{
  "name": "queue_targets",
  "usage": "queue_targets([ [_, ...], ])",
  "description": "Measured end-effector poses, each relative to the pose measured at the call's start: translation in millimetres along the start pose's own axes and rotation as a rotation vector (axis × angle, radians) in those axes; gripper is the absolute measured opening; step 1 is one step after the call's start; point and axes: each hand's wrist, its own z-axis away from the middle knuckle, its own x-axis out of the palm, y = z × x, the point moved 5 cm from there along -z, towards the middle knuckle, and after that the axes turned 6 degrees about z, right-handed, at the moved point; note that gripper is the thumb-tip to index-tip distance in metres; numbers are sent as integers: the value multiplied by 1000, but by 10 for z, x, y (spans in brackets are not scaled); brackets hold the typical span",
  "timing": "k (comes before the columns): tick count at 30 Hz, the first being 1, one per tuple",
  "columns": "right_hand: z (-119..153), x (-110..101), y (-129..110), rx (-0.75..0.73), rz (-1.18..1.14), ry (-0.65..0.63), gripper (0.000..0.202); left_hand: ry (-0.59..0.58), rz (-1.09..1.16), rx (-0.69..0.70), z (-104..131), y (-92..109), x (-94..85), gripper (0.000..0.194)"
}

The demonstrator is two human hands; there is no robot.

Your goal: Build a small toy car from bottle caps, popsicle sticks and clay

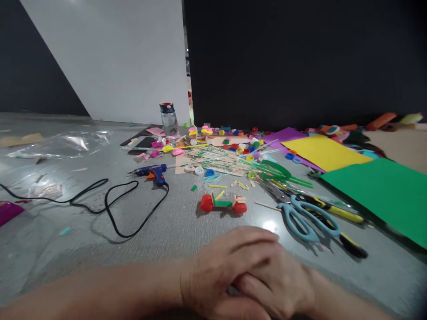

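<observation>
My left hand lies over my right hand at the bottom centre, at the near side of the table. The fingers of both are bent and pressed against each other, and neither shows an object in it. Just beyond them stands a small model with red wheels at its ends and a green strip between. Blue-handled scissors and yellow-and-black pliers lie to the right of the hands. A blue glue gun rests on its side at the left, its black cord trailing off.
Wooden sticks and coloured bottle caps are scattered mid-table. A water bottle stands behind. Yellow and green sheets lie at the right, clear plastic at the left. Dark panels rise behind.
</observation>
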Motion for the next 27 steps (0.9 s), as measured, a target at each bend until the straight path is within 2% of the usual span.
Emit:
queue_targets([
  [1,-59,-123,-11,-75,19,81,43,40,90,-86,16,-45,-9,78],
  [3,-158,-257,-11,-138,75,126,45,87,272,-239,53,-120,-5,86],
  [6,-216,-313,5,-158,136,112,43,132,433,-329,62,-152,2,76],
  [8,-198,-307,59,-102,129,94,36,149,438,-394,42,-174,4,54],
  [10,-155,-299,161,0,87,89,24,149,393,-514,30,-222,16,36],
  [13,-60,-303,401,204,12,128,13,84,315,-691,42,-290,62,26],
  [15,16,-324,573,337,9,191,12,35,229,-692,38,-293,79,24],
  [17,76,-344,689,417,27,234,12,13,157,-651,30,-286,78,31],
  [19,91,-357,710,428,29,237,14,-2,135,-630,30,-289,78,41],
  [21,58,-360,648,409,-7,198,16,-26,120,-623,39,-299,87,42],
  [23,-13,-313,534,388,-118,70,27,-56,84,-573,50,-297,108,35],
  [25,-89,-211,384,334,-280,-142,40,-55,55,-467,62,-272,134,28],
  [27,-134,-124,260,262,-375,-322,52,-25,15,-346,72,-234,150,30],
])
